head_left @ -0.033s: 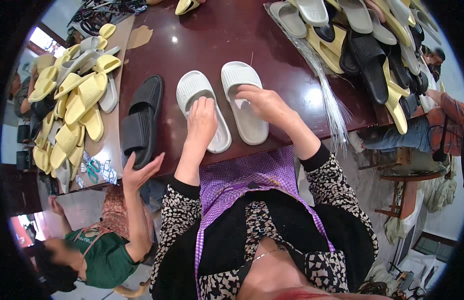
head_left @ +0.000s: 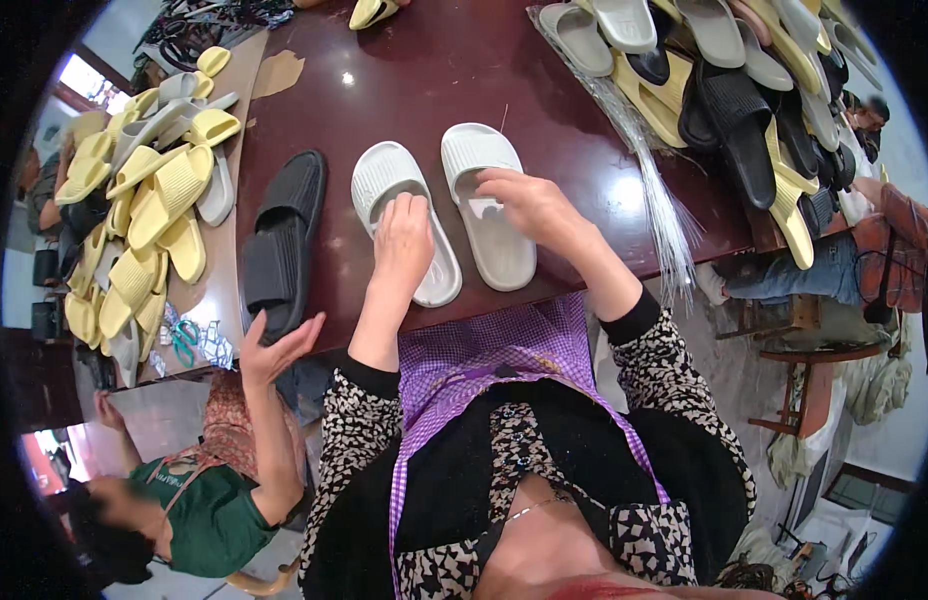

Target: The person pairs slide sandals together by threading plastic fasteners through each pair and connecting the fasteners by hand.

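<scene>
A person in a purple checked apron (head_left: 494, 335) is facing a glossy dark red counter (head_left: 434, 90), bare forearms reaching forward. The left hand (head_left: 404, 240) is dipping into the foot opening of the pale left slipper (head_left: 442, 268), fingers pressed together; whether they are pinching anything, I cannot tell. The right hand (head_left: 539, 212) is curling loosely by the strap of the matching right slipper (head_left: 499, 250), its grip likewise unclear from here. Both slippers are lying side by side at the near edge, heels toward the person. Just to the left, black slippers (head_left: 277, 260) are overlapping, a co-worker's hand (head_left: 276, 350) spreading beside their near end. Teal-handled scissors (head_left: 186, 340) are lying near a pile of yellow and gray slippers (head_left: 174, 195). On the right, thin clear strips (head_left: 664, 215) are fanning out below a mixed heap of slippers (head_left: 729, 110). Farther off, a yellow slipper (head_left: 372, 12) is resting alone.
</scene>
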A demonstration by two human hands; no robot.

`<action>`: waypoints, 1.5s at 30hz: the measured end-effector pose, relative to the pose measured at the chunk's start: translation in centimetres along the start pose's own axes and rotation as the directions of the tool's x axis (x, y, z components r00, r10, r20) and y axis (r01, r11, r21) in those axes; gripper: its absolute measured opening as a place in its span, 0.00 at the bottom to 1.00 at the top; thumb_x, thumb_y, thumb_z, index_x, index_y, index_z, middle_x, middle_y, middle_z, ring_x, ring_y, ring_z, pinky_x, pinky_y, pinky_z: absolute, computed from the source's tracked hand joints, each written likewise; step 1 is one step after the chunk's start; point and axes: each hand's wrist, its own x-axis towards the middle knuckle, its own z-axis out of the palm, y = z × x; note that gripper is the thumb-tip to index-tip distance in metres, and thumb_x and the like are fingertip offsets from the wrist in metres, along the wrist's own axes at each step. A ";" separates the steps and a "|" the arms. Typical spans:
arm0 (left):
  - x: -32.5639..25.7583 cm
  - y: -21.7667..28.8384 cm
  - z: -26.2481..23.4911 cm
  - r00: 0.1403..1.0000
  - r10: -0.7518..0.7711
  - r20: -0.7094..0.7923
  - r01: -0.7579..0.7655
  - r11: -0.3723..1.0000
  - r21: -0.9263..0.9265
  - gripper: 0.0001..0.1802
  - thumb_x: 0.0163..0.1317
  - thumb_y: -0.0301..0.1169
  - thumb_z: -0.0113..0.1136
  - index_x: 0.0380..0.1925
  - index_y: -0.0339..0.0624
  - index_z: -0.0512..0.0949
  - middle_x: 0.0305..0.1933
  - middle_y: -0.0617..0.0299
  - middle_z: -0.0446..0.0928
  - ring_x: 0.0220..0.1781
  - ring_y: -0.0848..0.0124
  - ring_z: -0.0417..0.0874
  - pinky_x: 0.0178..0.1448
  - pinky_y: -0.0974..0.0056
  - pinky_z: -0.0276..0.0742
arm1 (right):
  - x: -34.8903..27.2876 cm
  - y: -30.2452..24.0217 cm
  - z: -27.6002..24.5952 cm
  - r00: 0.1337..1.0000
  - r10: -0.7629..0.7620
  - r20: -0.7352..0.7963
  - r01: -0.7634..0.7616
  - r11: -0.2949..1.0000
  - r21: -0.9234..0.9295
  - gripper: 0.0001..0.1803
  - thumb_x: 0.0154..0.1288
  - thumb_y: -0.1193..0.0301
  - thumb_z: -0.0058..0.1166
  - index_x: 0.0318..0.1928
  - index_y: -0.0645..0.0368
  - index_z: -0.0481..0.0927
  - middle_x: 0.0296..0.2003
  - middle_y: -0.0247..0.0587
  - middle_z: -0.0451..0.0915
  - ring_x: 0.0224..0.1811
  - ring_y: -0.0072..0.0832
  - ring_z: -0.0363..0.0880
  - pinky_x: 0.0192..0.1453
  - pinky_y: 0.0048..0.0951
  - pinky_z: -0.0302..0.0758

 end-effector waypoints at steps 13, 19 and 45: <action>0.2 -0.8 1.5 0.999 -0.017 -0.030 0.015 0.999 -0.037 0.08 0.55 0.19 0.47 0.37 0.35 0.70 0.40 0.47 0.73 0.44 0.50 0.75 0.48 0.53 0.72 | 6.6 9.9 0.3 0.790 0.610 -0.059 -0.612 0.777 -0.147 0.15 0.55 0.62 0.56 0.34 0.61 0.84 0.33 0.54 0.81 0.40 0.45 0.81 0.47 0.38 0.75; 0.3 -0.3 1.5 0.998 -0.039 0.046 0.042 0.998 -0.056 0.10 0.55 0.19 0.47 0.39 0.35 0.69 0.40 0.45 0.74 0.44 0.47 0.76 0.47 0.49 0.74 | 7.7 9.6 0.3 0.837 0.547 -0.010 -0.542 0.827 -0.147 0.14 0.53 0.62 0.58 0.34 0.60 0.84 0.33 0.52 0.82 0.41 0.44 0.81 0.47 0.38 0.75; -1.4 2.1 0.1 0.980 -0.028 -0.196 -0.017 0.974 -0.227 0.14 0.59 0.23 0.49 0.46 0.36 0.72 0.41 0.47 0.76 0.42 0.52 0.78 0.46 0.54 0.75 | 11.0 4.3 2.1 0.988 0.148 -0.048 -0.145 0.987 0.077 0.06 0.58 0.77 0.53 0.36 0.58 0.79 0.34 0.43 0.82 0.37 0.37 0.80 0.43 0.32 0.75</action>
